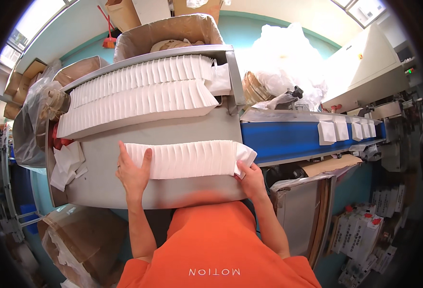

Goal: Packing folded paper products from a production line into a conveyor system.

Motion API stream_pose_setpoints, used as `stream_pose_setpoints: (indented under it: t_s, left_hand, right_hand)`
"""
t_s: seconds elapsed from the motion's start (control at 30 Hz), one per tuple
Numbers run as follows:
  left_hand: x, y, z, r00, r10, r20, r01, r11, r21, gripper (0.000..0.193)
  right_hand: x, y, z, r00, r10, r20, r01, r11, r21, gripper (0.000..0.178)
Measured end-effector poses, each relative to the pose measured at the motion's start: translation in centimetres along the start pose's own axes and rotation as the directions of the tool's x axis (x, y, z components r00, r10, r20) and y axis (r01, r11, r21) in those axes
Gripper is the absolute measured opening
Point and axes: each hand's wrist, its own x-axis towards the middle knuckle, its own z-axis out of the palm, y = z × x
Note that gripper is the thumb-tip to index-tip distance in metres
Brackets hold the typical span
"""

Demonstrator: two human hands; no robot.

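Note:
A long row of white paper packets (187, 159), stacked on edge and overlapping, lies across the near part of a grey metal table (125, 133). My left hand (134, 174) grips its left end, thumb on the front side and fingers round the end. At the right end, my right hand (251, 179) pinches a few packets (246, 154) that lean out from the row. Farther back lie two more long rows of the same packets (139, 103), side by side. Several loose white packets (67, 163) are scattered at the table's left edge.
To the right, a blue conveyor belt (283, 139) carries several white packets (326, 132) toward a pale machine (365, 67). A lined carton (168, 36) stands behind the table's raised rim. Another carton (84, 235) sits below at left. Clear plastic sacks (288, 62) are piled behind the belt.

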Motion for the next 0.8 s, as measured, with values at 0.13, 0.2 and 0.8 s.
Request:
stream_pose_setpoints:
  t_s: [0.13, 0.2, 0.8]
  left_hand:
    - [-0.2, 0.5, 0.0, 0.998, 0.049, 0.042, -0.048, 0.998, -0.038, 0.097]
    - [-0.5, 0.9, 0.0, 0.995, 0.091, 0.042, -0.089, 0.994, -0.056, 0.098]
    - [-1.0, 1.7, 0.5, 0.986, 0.161, 0.044, -0.157, 0.984, -0.084, 0.095]
  right_hand:
    - [1.2, -1.8, -0.2, 0.997, -0.079, -0.012, 0.079, 0.996, 0.05, 0.055]
    - [1.3, -1.0, 2.2, 0.94, -0.317, 0.128, 0.342, 0.86, -0.379, 0.057]
    - [0.2, -0.7, 4.3, 0.844, -0.476, 0.249, 0.507, 0.554, -0.66, 0.055]
